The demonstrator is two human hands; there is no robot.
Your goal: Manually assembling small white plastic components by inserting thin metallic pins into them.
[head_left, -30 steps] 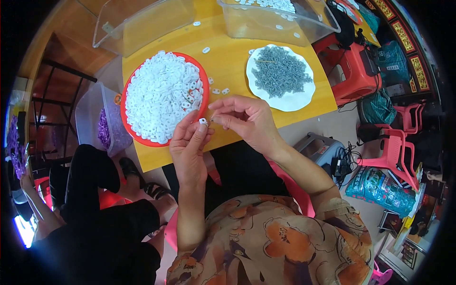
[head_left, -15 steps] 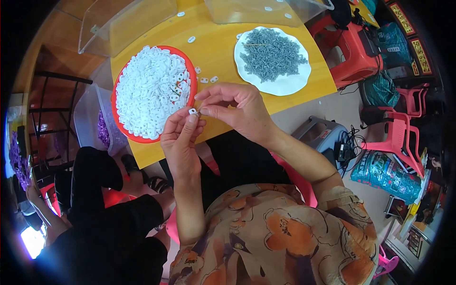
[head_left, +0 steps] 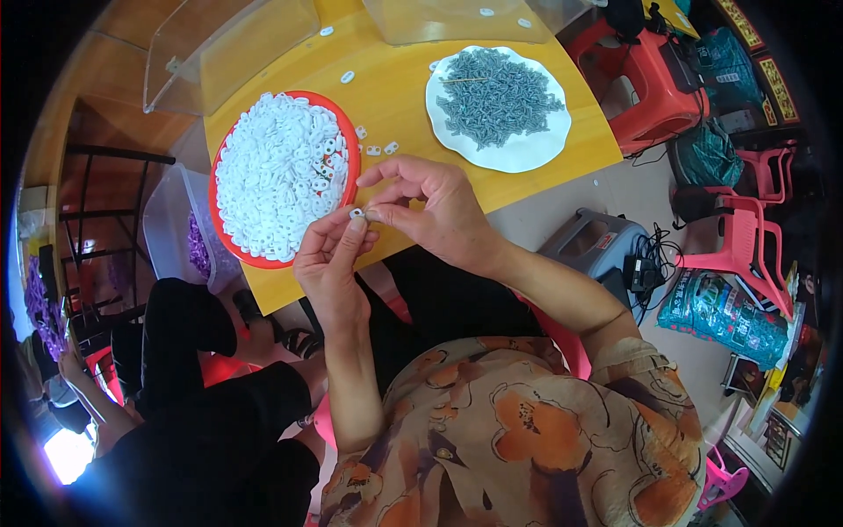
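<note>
My left hand [head_left: 332, 268] pinches a small white oval plastic piece with holes [head_left: 356, 213] between thumb and forefinger, above the table's near edge. Against that piece press the thumb and forefinger of my right hand [head_left: 446, 218]; whatever they grip is too small to make out. Just left of my hands stands a red round tray [head_left: 354, 158] heaped with matching white pieces [head_left: 272, 176]. Farther right lies a white scalloped plate [head_left: 518, 160] bearing a pile of small slender grey pieces [head_left: 493, 101], with a thin stick [head_left: 465, 81] on top.
Several loose white pieces [head_left: 374, 150] lie on the yellow table [head_left: 395, 97]. Clear plastic bins [head_left: 237, 53] stand along its far side. At the left sits another person in black [head_left: 202, 413] beside a bin of purple items [head_left: 200, 241]. Red stools [head_left: 645, 88] are at the right.
The view has shifted slightly. Both hands keep nearly the same pose, fingertips together at the white piece, which appears slightly turned.
</note>
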